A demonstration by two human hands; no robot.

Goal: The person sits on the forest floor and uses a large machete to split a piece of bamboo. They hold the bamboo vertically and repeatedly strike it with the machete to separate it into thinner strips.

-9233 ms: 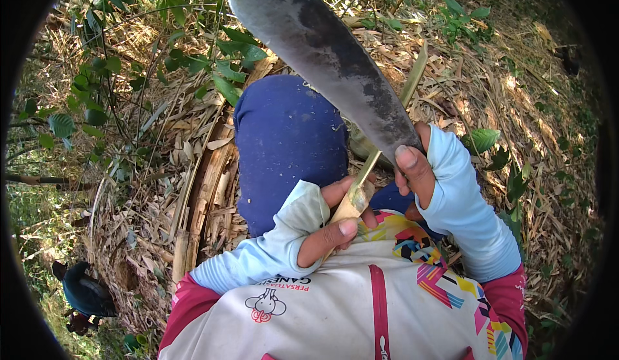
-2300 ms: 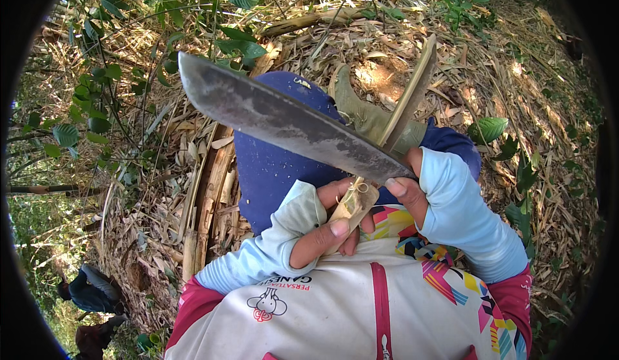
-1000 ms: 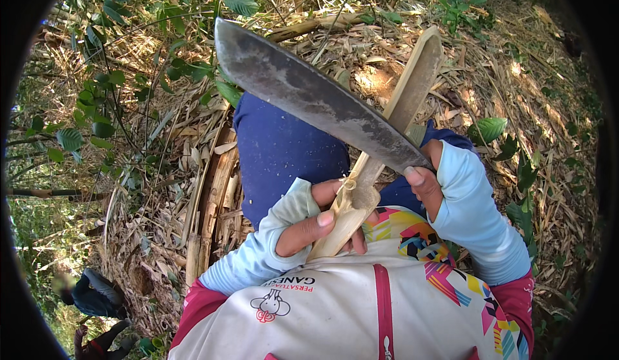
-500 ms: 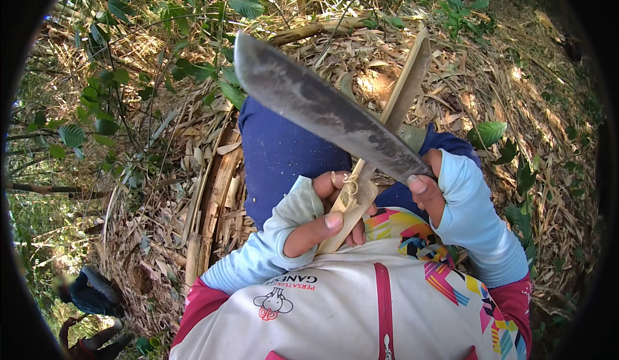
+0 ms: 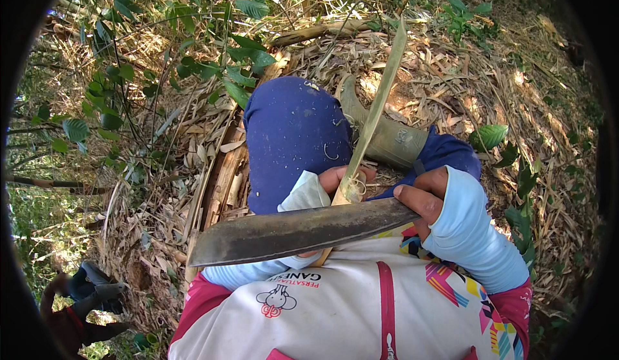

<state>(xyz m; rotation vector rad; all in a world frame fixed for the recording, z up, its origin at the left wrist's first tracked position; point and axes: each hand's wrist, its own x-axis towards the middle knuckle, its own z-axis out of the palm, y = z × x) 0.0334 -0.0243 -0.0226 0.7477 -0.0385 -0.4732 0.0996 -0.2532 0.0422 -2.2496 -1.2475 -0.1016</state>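
Note:
My right hand (image 5: 425,200) is closed at the base of a broad dark machete (image 5: 290,231), fingers and thumb gripping it; the handle is hidden in my palm. The blade lies nearly level across my lap, its tip toward the left, passing over a long split bamboo strip (image 5: 380,99). My left hand (image 5: 334,178) is closed round the lower part of this strip, largely covered by the blade. The strip slants up and away to the right, past my knees. Thin pale shavings (image 5: 354,184) curl on it just beyond the blade.
My bent knee (image 5: 293,134) in blue trousers and an olive boot (image 5: 393,139) lie beyond my hands. A split log (image 5: 222,179) runs along the left. Dry leaves cover the ground, with green plants (image 5: 109,95) at left. Another person (image 5: 84,315) is at the lower left.
The machete has swung down toward me, from pointing up and left across the strip to lying nearly level over my left hand. The bamboo strip has turned and tilts slightly more to the left.

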